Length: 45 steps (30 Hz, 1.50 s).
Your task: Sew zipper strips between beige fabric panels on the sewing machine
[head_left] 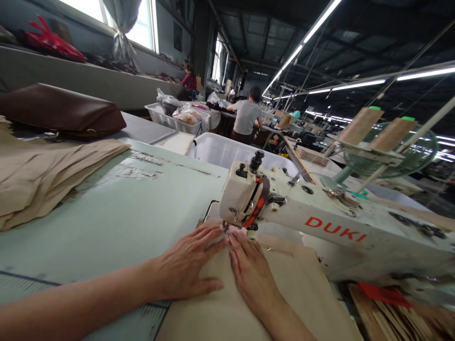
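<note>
A large beige fabric piece lies under the head of a sewing machine marked DUKI. My left hand rests flat on its left side, fingers stretched toward the needle and thumb spread apart. My right hand presses on the fabric just right of the needle area, its fingers extended and lying flat. Both sets of fingertips are close to the presser foot, which they partly hide. A zipper with a small metal pull shows on the fabric to the right of my right hand.
Stacked beige pieces lie on the left of the table, with a dark brown leather bag behind. A white bin stands beyond the machine. Two thread cones and a fan are at right. A co-worker works farther back.
</note>
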Available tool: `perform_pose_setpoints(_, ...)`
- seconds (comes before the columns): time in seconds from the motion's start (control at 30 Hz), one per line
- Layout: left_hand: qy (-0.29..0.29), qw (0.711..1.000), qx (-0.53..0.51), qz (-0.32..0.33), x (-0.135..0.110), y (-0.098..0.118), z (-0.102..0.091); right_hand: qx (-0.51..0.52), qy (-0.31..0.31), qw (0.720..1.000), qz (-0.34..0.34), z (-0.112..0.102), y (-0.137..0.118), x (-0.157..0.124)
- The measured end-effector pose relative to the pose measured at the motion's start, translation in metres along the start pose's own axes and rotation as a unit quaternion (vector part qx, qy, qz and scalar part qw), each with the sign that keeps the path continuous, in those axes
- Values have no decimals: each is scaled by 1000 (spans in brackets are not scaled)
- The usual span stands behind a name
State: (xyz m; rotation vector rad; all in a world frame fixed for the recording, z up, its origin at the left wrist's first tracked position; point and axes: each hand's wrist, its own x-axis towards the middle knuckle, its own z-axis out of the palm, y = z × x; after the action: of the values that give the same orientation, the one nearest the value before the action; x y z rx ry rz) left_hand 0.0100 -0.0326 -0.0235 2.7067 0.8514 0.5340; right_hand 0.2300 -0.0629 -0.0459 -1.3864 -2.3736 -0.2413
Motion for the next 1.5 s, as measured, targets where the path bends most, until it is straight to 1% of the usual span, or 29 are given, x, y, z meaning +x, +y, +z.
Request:
perform_pose_setpoints(0.1, -4, 1000, 2, 4, -1, -1, 0, -1, -18, 1000, 4, -8, -1, 2)
perform_pose_setpoints(0.17, -6, 1000, 6, 6, -2, -1, 0, -10, -32, 999, 3, -16, -7, -3)
perform_pose_setpoints(0.27, -11, 1000, 16, 7, -2, -2, 0, -26, -46, 998, -20, -24, -22, -27)
perform_pose_setpoints(0.37, -12, 1000, 13, 11, -3, -1, -1, -48, -50, 994, -85, -21, -37, -61)
perform_pose_setpoints(0.4, -12, 1000, 12, 11, -3, -1, -2, -54, -56, 992, -97, -20, -40, -71)
perform_pose_setpoints(0.47, -16, 1000, 20, 10, -3, 0, -3, -48, -83, 991, -92, -21, -44, -81)
perform_pose_setpoints(0.5, -19, 999, 27, 8, -3, 0, -3, -32, -97, 991, -81, -24, -43, -82)
perform_pose_setpoints(0.57, -25, 999, 39, 9, -3, 1, -4, 17, -112, 992, -54, -32, -39, -73)
perform_pose_setpoints(0.6, -24, 999, 43, 10, -2, 1, -4, 40, -106, 993, -36, -37, -35, -65)
perform_pose_setpoints(0.67, -21, 998, 49, 15, -2, 2, -4, 58, -66, 996, 18, -41, -27, -44)
perform_pose_setpoints(0.73, -20, 998, 52, 16, -2, 1, -3, 39, -25, 997, 61, -37, -20, -24)
perform_pose_setpoints(0.77, -21, 998, 54, 14, -2, 1, -2, 24, -19, 997, 69, -33, -17, -16)
perform_pose_setpoints(0.83, -24, 998, 57, 10, -3, 0, -1, 1, -30, 998, 63, -20, -13, -5)
perform_pose_setpoints(0.93, -20, 998, 59, 8, -3, -1, -1, -13, -45, 997, 53, -5, -10, -2)
perform_pose_setpoints(1.0, -17, 998, 57, 9, -2, -1, -1, -15, -46, 997, 52, 0, -9, -3)
perform_pose_setpoints(1.27, -2, 999, 53, 12, 3, -1, -4, -4, -50, 997, 63, -1, -6, -2)
perform_pose_setpoints(1.37, 9, 998, 56, 16, 3, -2, -3, -7, -52, 997, 63, -1, -5, -2)
perform_pose_setpoints(1.5, 9, 998, 63, 22, 3, -3, -2, -11, -49, 997, 57, 0, -5, -2)
